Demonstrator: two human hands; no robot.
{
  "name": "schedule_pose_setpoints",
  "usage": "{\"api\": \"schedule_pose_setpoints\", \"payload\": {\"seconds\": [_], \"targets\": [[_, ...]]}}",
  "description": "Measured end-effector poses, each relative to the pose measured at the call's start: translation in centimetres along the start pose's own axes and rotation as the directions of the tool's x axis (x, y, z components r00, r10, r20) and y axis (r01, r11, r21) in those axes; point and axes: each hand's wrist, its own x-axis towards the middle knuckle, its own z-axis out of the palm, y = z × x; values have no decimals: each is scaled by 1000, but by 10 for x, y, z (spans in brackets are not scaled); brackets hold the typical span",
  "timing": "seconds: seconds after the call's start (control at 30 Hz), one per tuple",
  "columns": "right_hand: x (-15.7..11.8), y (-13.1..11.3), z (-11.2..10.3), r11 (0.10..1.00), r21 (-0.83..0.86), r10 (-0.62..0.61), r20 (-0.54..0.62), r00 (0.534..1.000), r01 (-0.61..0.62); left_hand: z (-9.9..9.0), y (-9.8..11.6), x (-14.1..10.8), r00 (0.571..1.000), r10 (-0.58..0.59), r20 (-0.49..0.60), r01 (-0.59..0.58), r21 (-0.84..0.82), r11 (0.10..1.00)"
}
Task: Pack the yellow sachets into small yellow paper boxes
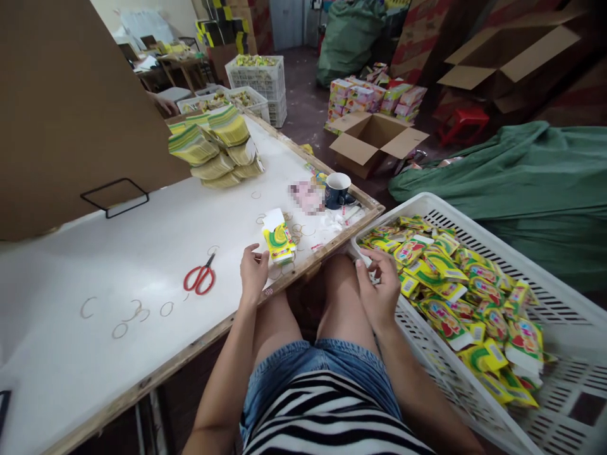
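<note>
Bench (128, 265), 1, white top with a wooden edge.

Left hand (255, 272), 1: at the bench's near edge; fingers part-open and loosely curled, nothing seen in their grasp. Just beside them at 1 o'clock, yellow cartons (281, 241), 1 small stack, white flap upward, lying on the bench; whether a fingertip touches it cannot be told.

Right hand (379, 287), 1: above the near side of the crate; fingers bent, thumb apart from them, no item seen between.

Crate (429, 201), 1, white, slotted walls: at 3 o'clock from the right hand, containing many filled yellow packets (441, 265), heaped loosely.

Scissors (207, 270), 1 pair, red handles: at 9 o'clock from the left hand, points away from the wearer.

Rubber bands (161, 309), several: scattered flat at 8 o'clock from the left hand, more around the stack.

Card bundles (218, 161), yellow-green, piled in layers: at 11 o'clock, far part of the bench.

Mug (334, 197), 1, dark blue, white inside: upright between 1 and 2 o'clock from the stack.

Cardboard box (351, 155), 1, flaps open: on the floor at 12 o'clock from the right hand.
</note>
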Motion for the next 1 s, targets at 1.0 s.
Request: {"api": "schedule_pose_setpoints", "payload": {"seconds": [1.0], "targets": [[7,18,145,912,140,295,432,852,-386,15,-21,-10,928,348,134,-359,73,930]]}}
